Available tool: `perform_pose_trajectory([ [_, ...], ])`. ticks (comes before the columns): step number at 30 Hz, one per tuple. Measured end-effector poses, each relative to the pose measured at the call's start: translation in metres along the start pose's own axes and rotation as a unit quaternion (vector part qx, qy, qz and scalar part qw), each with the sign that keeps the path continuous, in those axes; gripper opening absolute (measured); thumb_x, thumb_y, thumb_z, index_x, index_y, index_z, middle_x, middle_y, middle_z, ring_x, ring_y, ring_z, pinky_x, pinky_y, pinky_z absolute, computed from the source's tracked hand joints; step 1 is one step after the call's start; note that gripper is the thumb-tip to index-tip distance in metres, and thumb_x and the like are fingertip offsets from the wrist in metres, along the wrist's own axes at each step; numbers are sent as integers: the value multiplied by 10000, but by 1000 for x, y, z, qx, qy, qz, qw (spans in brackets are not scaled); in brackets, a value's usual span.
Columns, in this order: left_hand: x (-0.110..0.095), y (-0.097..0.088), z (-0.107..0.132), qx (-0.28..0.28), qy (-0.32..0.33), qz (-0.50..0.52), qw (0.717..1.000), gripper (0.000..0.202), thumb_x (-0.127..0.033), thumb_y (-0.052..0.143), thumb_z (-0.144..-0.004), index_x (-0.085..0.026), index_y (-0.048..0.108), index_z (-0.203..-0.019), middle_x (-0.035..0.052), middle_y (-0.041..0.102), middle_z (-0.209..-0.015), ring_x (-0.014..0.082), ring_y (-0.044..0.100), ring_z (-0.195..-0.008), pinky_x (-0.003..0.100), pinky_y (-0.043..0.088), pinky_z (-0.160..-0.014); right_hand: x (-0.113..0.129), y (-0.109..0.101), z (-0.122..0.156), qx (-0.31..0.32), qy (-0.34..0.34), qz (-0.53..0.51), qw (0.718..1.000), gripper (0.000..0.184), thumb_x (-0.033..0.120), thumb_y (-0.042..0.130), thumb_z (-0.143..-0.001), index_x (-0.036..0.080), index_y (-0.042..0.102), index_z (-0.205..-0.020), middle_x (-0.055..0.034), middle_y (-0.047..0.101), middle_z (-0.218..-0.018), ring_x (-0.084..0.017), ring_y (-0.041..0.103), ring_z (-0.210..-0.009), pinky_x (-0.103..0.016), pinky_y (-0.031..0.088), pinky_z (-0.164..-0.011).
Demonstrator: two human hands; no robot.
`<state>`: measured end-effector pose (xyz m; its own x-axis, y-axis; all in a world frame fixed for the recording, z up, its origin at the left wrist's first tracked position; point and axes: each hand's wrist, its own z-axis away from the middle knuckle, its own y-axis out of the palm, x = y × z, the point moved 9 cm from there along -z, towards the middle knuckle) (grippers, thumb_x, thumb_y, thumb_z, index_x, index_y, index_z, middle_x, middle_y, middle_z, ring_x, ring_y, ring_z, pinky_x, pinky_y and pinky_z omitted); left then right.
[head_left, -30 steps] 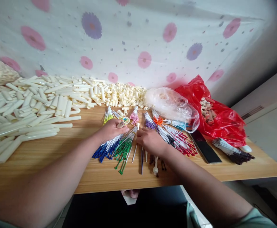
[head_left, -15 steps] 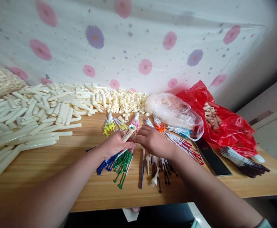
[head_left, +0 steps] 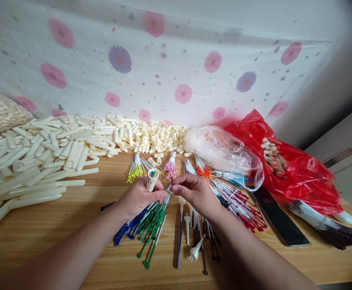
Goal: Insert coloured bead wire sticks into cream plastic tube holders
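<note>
White tube (head_left: 151, 179) upright, gripped in left hand (head_left: 139, 197)

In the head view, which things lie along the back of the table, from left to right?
Heap of long cream tubes, heap of small cream clips, clear plastic bag, red plastic bag.

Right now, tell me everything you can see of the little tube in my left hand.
The tube is short, cream, plastic-looking, its open mouth showing coloured tips inside. It stands nearly upright, its lower part wrapped by the left hand, above green sticks on the wooden table. The right hand is close beside it.
</note>
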<state>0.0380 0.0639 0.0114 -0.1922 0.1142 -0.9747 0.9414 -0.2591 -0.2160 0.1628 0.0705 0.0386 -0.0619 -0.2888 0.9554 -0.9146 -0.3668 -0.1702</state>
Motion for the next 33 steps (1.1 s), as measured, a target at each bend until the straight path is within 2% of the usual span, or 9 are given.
perform_pose_trajectory([
  [5, 5, -2, -1, -19, 16, -18, 1000, 226, -323, 654, -692, -144, 563, -588, -23, 531, -526, 110, 479, -523, 243, 378, -534, -6, 3, 3, -47, 31, -9, 998, 181, 329, 647, -749, 152, 629, -714, 1, 613, -614, -91, 542, -562, -217, 445, -520],
  [9, 1, -4, 0, -33, 45, -78, 995, 246, -355, 682, -686, -146, 567, -628, -38, 517, -551, 104, 456, -534, 226, 356, -524, 5, 0, 3, -72, -9, 55, 996, 161, 282, 589, -772, 151, 601, -680, -1, 601, -589, -92, 527, -529, -213, 430, -493],
  [12, -13, -9, 3, -42, 94, -112, 988, 249, -388, 661, -732, -148, 618, -778, -7, 587, -686, 136, 518, -643, 245, 397, -602, 45, -22, 16, -146, -127, 143, 971, 97, 188, 578, -769, 163, 592, -677, 3, 591, -589, -99, 524, -524, -225, 429, -494],
  [15, -27, -14, 6, -43, 151, -117, 981, 245, -391, 599, -803, -160, 627, -880, 22, 604, -800, 162, 550, -756, 271, 412, -706, 101, -47, 55, -239, -296, 170, 909, 85, 118, 570, -784, 189, 614, -790, -28, 634, -709, -154, 598, -647, -300, 488, -585],
  [17, -32, -13, 8, -27, 183, -116, 976, 274, -429, 578, -817, -171, 637, -890, 31, 595, -821, 171, 546, -787, 280, 405, -739, 128, -54, 80, -255, -362, 180, 878, 149, 102, 555, -792, 210, 616, -874, -48, 644, -741, -209, 632, -731, -367, 525, -633],
  [20, -34, -10, 8, -5, 205, -105, 973, 371, -525, 548, -806, -184, 651, -911, 42, 582, -835, 183, 532, -808, 300, 395, -769, 149, -40, 94, -173, -386, 238, 874, 216, 88, 580, -771, 202, 610, -952, -69, 658, -743, -227, 648, -749, -390, 558, -658],
  [23, -31, -7, 6, 4, 207, -93, 974, 379, -543, 543, -800, -192, 657, -888, 41, 572, -834, 182, 516, -818, 305, 388, -784, 150, -21, 92, -107, -367, 282, 880, 255, 74, 604, -751, 203, 592, -971, -54, 670, -722, -192, 656, -700, -342, 574, -637],
  [30, -30, -1, 5, 23, 212, -88, 973, 206, -399, 606, -812, -209, 652, -877, 20, 548, -829, 159, 507, -802, 278, 387, -751, 141, -5, 80, -112, -398, 293, 862, 236, 67, 576, -759, 182, 570, -965, -48, 653, -715, -158, 640, -669, -292, 556, -620],
  [33, -31, 1, 4, 28, 210, -91, 973, 207, -404, 605, -811, -211, 653, -869, 19, 551, -827, 159, 507, -801, 279, 389, -744, 137, -3, 77, -118, -401, 300, 857, 215, 83, 564, -779, 190, 569, -965, -42, 653, -739, -146, 622, -673, -281, 548, -606],
])
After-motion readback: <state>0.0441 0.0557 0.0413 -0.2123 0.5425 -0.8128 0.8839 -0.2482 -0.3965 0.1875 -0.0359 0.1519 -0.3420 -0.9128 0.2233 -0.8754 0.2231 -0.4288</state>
